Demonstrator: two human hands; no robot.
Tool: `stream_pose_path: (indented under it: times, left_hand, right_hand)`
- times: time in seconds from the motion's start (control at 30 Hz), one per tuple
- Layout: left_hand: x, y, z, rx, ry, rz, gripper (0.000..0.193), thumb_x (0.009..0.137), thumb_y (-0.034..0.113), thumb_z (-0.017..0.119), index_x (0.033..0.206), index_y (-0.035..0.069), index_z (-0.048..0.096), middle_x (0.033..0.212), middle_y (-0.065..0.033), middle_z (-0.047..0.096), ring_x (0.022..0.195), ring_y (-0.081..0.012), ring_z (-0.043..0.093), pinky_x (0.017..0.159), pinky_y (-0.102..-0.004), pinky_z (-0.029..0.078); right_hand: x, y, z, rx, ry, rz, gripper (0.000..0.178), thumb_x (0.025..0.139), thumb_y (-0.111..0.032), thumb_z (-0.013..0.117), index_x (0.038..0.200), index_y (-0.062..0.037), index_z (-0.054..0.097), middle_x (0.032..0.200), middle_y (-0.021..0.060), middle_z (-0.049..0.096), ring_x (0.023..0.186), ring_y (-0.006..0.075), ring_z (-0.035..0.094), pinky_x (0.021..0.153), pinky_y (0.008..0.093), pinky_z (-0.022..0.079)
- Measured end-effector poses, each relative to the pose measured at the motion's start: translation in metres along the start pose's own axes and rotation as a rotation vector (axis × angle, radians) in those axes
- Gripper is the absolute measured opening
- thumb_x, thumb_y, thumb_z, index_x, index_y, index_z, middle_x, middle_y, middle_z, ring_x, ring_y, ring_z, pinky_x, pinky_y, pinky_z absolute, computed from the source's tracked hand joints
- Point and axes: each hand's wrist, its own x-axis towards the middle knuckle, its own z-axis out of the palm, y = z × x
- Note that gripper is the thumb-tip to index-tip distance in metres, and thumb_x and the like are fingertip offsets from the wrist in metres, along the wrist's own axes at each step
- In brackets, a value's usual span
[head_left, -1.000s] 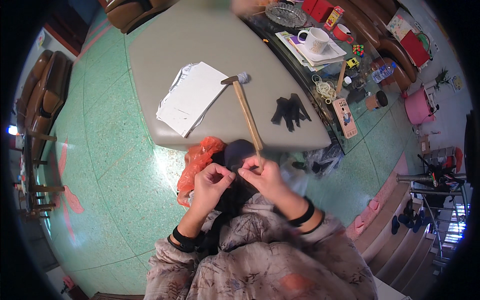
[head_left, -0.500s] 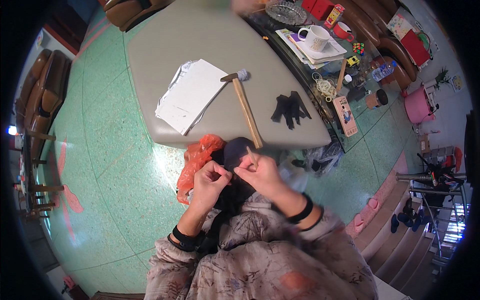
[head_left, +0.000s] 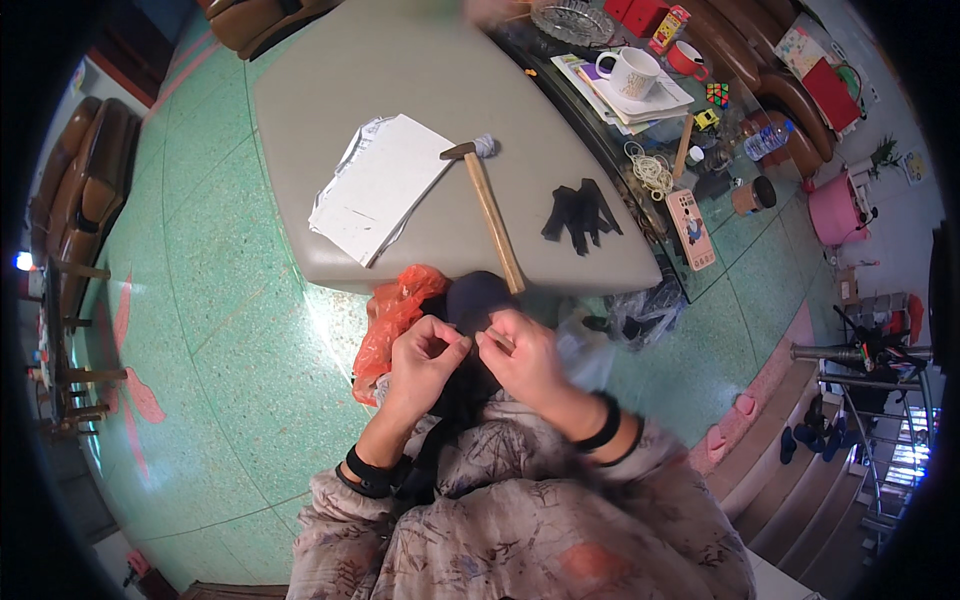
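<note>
My left hand (head_left: 425, 362) and my right hand (head_left: 525, 358) face each other above my lap, a small gap between their fingertips. The left thumb and forefinger are pinched; whatever they hold is too small to make out. In the right hand's curled fingers is a thin tan stick (head_left: 498, 340), mostly covered. Just beyond the fingertips sits a rounded dark blue thing (head_left: 478, 292). Beside the left hand lies a crumpled orange-red plastic bag (head_left: 385, 328). A wooden-handled hammer (head_left: 490, 215) rests on the grey padded bench (head_left: 350, 60) ahead, a grey wad (head_left: 485, 146) at its head.
On the bench are a stack of white sheets (head_left: 380, 190) and several black strips (head_left: 580, 215). The glass table at right bears a white mug (head_left: 630, 75), rubber bands (head_left: 650, 172), a phone (head_left: 690, 230) and a bottle (head_left: 768, 142). Clear plastic bags (head_left: 645, 315) lie below it.
The tan stick has tipped down from upright into my right hand, which has turned slightly. The fingertips of both hands have moved a little apart.
</note>
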Motion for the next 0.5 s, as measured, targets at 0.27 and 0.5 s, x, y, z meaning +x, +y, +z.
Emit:
stream_pose_path:
  times: [0.27, 0.5]
  left_hand:
    - [0.001, 0.000, 0.005, 0.074, 0.021, 0.074, 0.014, 0.079, 0.000, 0.066, 0.080, 0.003, 0.053, 0.076, 0.0017, 0.056, 0.069, -0.0049, 0.052, 0.063, -0.0198, 0.043]
    - [0.008, 0.000, -0.001, 0.083, -0.090, -0.027, 0.024, 0.080, 0.008, 0.070, 0.069, 0.005, 0.050, 0.065, 0.0070, 0.041, 0.059, -0.0022, 0.035, 0.050, -0.0203, 0.030]
  right_hand:
    - [0.004, -0.006, -0.007, 0.034, -0.105, 0.216, 0.015, 0.077, -0.006, 0.065, 0.077, 0.0005, 0.052, 0.066, 0.0122, 0.057, 0.056, 0.0218, 0.057, 0.053, 0.0320, 0.045]
    - [0.021, 0.033, -0.008, 0.422, -0.348, 0.378, 0.021, 0.080, -0.012, 0.067, 0.092, 0.0037, 0.060, 0.076, 0.0046, 0.062, 0.072, 0.0096, 0.058, 0.065, 0.0263, 0.048]
